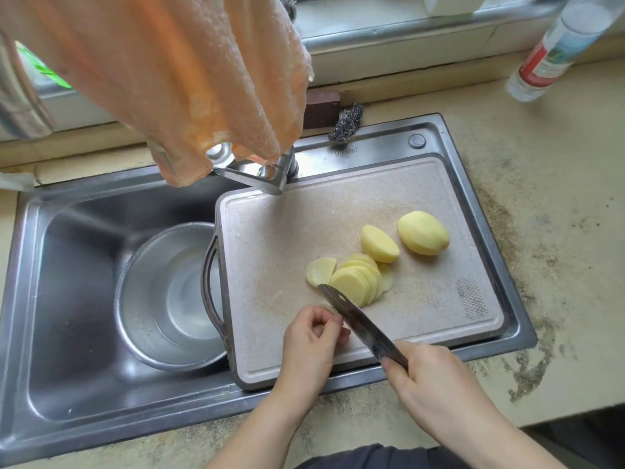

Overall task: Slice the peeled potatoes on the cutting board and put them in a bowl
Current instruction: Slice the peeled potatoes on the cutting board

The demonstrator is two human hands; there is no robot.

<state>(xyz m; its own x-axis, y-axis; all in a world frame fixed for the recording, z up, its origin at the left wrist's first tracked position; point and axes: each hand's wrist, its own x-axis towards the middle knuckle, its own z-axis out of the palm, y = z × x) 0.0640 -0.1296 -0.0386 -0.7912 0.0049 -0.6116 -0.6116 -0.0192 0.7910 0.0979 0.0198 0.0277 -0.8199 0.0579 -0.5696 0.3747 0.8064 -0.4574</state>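
Yellow potato slices (355,282) fanned mid-board on the cutting board (277,252), half potato (378,243) & whole peeled potato (423,232) just above-right. R hand (436,384) grips knife (358,319), blade tip at the slices; L hand (313,340) fingers curled beside blade, can't tell if pinching anything. Steel bowl (169,299) in sink (67,299), left of board.

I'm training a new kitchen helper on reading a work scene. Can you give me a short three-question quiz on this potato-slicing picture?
1. True or false: the metal bowl already holds potato slices.
2. Which hand grips the knife? A) left hand B) right hand C) both
3. Fill in: the cutting board rests across the ____.

Key
1. False: the slices lie fanned on the board, beside a cut half potato and a whole peeled potato; the bowl shows only what looks like water.
2. B
3. sink
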